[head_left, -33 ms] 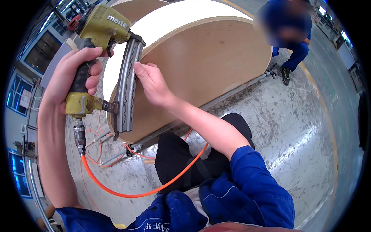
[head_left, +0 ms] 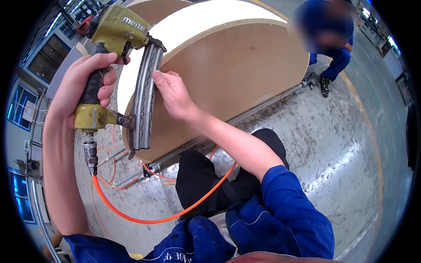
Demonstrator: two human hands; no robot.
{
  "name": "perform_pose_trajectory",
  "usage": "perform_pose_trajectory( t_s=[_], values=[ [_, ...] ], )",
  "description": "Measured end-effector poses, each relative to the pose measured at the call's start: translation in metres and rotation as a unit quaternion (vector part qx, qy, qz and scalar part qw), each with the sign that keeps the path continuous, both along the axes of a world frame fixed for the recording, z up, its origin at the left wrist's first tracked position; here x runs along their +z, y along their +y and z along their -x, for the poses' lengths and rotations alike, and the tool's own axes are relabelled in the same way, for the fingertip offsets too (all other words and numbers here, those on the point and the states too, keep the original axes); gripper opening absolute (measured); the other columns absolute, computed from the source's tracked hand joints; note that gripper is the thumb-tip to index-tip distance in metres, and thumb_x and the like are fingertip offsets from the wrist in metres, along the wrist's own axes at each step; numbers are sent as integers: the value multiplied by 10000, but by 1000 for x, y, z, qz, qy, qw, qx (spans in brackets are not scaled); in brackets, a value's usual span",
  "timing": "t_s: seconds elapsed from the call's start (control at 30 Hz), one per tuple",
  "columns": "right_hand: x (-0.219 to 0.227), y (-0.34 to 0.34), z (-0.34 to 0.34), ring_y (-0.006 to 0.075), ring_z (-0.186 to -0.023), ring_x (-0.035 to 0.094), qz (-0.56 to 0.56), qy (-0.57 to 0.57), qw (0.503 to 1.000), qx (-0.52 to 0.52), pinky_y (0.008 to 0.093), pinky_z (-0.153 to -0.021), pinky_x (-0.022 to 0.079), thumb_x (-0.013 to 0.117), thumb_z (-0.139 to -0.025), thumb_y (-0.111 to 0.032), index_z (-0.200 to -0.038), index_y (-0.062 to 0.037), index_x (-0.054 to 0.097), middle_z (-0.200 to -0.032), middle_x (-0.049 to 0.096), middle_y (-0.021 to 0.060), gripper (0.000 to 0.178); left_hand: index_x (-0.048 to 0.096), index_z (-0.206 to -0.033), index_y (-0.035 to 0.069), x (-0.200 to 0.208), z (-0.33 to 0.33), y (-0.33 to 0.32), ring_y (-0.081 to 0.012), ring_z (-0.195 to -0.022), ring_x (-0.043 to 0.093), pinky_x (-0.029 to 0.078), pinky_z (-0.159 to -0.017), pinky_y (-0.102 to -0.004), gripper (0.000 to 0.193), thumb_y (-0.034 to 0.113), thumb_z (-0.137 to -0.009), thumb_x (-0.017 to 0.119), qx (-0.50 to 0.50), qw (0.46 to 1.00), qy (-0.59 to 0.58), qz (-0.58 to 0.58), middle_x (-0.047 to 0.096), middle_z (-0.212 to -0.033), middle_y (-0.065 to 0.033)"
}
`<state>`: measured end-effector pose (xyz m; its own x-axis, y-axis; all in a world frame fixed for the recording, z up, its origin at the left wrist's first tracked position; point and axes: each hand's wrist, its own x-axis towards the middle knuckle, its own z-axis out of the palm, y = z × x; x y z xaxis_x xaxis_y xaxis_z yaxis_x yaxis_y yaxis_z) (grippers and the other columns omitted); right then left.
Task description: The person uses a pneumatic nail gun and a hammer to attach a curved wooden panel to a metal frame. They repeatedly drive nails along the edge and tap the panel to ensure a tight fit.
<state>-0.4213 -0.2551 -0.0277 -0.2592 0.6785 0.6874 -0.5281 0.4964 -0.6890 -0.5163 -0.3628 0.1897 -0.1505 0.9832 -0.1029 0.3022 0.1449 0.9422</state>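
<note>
My left hand [head_left: 81, 79] is wrapped around the black grip of an olive-yellow pneumatic nail gun [head_left: 115, 30], its fingers closed. The gun is held up at the left, with its long grey magazine [head_left: 144, 101] slanting down from the nose. At the magazine's right edge, my right hand [head_left: 174, 95] is closed, thumb tip against the metal and fingers curled; the fingertips are partly hidden. A metal coupling [head_left: 90, 153] joins the gun's base to an orange air hose [head_left: 144, 221], which loops across my lap. Behind both hands stands a large round-edged wooden panel [head_left: 237, 79] with a white curved surface [head_left: 210, 11].
A metal pipe [head_left: 254, 111] runs along the panel's lower edge. Thin orange hose [head_left: 115, 164] lies coiled on the scuffed grey floor [head_left: 324, 149] at the left. Another person [head_left: 335, 61] in blue crouches at the panel's far right end.
</note>
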Motion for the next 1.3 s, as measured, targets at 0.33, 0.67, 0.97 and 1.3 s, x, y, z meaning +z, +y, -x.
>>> perform_pose_trajectory(
  t_s=[0.33,0.67,0.97,1.3],
  values=[
    [-4,0,5,231,-757,458,-1,-2,1000,-8,395,-996,312,405,-1090,-462,-696,-50,547,-646,503,47,587,581,-1104,-56,2,-6,-2,-28,-455,515,468,-410,-180,306,224,-984,615,-4,1000,-6,-4,543,-638,21],
    [-4,0,5,237,-721,454,-11,3,1000,-15,396,-980,329,415,-1087,-467,-688,-43,538,-637,493,61,595,586,-1012,-27,1,-5,-3,-32,-463,526,473,-410,-187,249,219,-981,617,-3,1000,-12,-1,548,-646,10],
    [-6,-4,9,264,-642,407,-5,-6,999,31,395,-813,385,423,-1082,-475,-677,-29,502,-603,440,92,608,578,-930,14,-6,0,-11,-48,-432,524,465,-411,-185,240,246,-983,609,5,999,-34,-6,544,-591,10],
    [-8,-6,18,270,-616,376,0,19,999,35,414,-682,359,420,-1088,-459,-667,-16,438,-601,356,125,611,580,-1101,-59,-11,12,-10,-29,-440,505,458,-389,-182,332,250,-985,611,23,1000,-9,-8,517,-634,26]
  ],
)
